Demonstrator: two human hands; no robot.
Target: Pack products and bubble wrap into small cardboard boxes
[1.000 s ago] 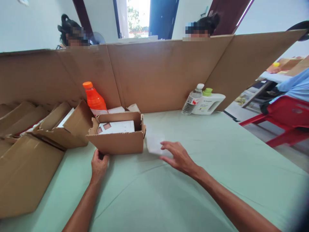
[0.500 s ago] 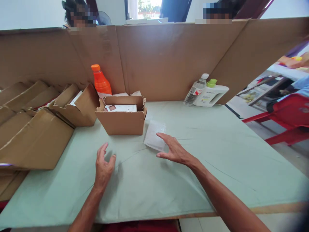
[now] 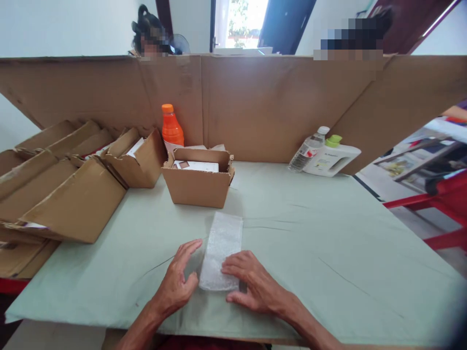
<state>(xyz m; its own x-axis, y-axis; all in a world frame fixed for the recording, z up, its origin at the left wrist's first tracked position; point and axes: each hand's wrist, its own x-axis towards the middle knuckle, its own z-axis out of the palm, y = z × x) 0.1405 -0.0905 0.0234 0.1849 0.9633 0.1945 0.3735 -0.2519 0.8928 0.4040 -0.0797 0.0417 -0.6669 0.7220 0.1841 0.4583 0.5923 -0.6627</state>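
Note:
A flat, whitish translucent pouch, apparently bubble wrap, lies lengthwise on the green tablecloth in front of me. The fingers of my right hand rest on its lower right part, thumb spread away near the bottom corner. My left hand is just left of the pouch, thumb and fingers apart, holding nothing. Beyond the pouch stands an open cardboard box with a white item inside. Whether the pouch contains anything cannot be made out.
More cardboard boxes crowd the left side. An orange bottle stands behind the open box. A clear water bottle and a white jug lean against the cardboard partition. A red chair is at right; two people's heads show behind.
The pouch has come toward me from beside the open box and now lies lengthwise. My right hand has moved down onto it, and my left hand has come closer. The camera view has shifted.

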